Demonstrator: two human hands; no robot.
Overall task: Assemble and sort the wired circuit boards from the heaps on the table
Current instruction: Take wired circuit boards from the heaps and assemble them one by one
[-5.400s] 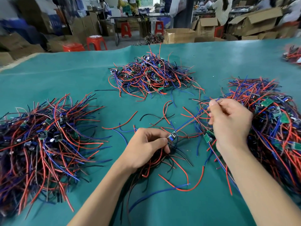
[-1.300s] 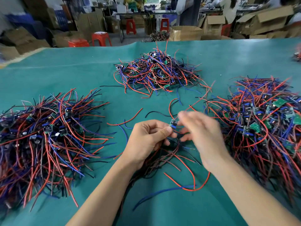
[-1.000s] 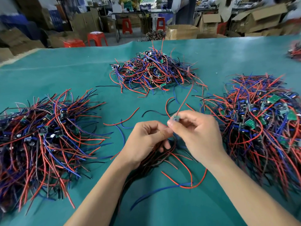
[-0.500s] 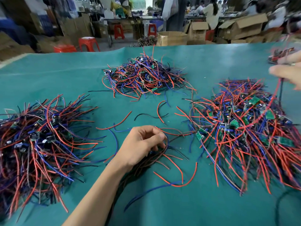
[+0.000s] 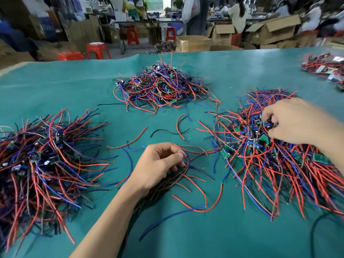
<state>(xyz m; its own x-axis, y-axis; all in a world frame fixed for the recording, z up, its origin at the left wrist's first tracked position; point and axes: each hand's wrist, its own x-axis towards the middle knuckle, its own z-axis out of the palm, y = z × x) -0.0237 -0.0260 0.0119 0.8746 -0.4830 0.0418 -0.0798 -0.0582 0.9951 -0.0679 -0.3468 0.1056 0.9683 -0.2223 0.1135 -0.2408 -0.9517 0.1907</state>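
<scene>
On the teal-covered table (image 5: 242,237), seen from my head, my left hand (image 5: 158,164) curls its fingers round a dark bundle of brown and black wires (image 5: 173,180). My right hand (image 5: 294,121) pinches a small blue-topped circuit board (image 5: 266,124) in the right-hand heap of red and blue wired boards (image 5: 264,146).

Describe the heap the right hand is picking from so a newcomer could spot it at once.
On the green table cover lie three big heaps of red, blue and black wires. Take the right heap, under the right hand. Unlike the far heap and left heap, it shows many bare green circuit boards on top.
</scene>
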